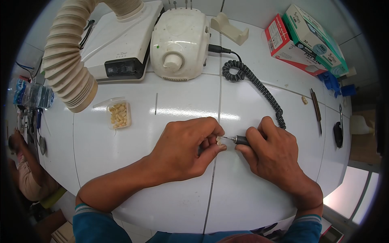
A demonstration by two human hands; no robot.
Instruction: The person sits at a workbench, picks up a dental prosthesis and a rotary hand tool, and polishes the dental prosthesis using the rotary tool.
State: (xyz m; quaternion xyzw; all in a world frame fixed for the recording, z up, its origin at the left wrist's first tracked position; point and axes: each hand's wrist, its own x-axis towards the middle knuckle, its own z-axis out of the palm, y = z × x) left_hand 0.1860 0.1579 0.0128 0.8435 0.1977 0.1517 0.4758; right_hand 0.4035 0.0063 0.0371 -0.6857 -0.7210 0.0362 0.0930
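Observation:
Between the thumb and fingertips of my left hand (pixel 184 148) is a small cream-coloured artificial tooth piece (pixel 219 141). My right hand (pixel 273 156) is closed around the dark body of a rotary handpiece (pixel 242 140). Its thin metal bur points left and meets, or nearly meets, the tooth piece; I cannot tell if they touch. A black coiled cord (pixel 261 87) runs from behind my right hand to the white control unit (pixel 178 44). Left of my hands, a small clear box (pixel 129 117) holds several tooth-like pieces.
A ribbed suction hose (pixel 67 60) hangs at the upper left near a white machine (pixel 117 48). A thin rod (pixel 156 103) lies on the white table. At right are glove boxes (pixel 312 40), a slim brown tool (pixel 316 111) and a handpiece cradle (pixel 229 29). Another person's arm (pixel 30 156) shows at far left.

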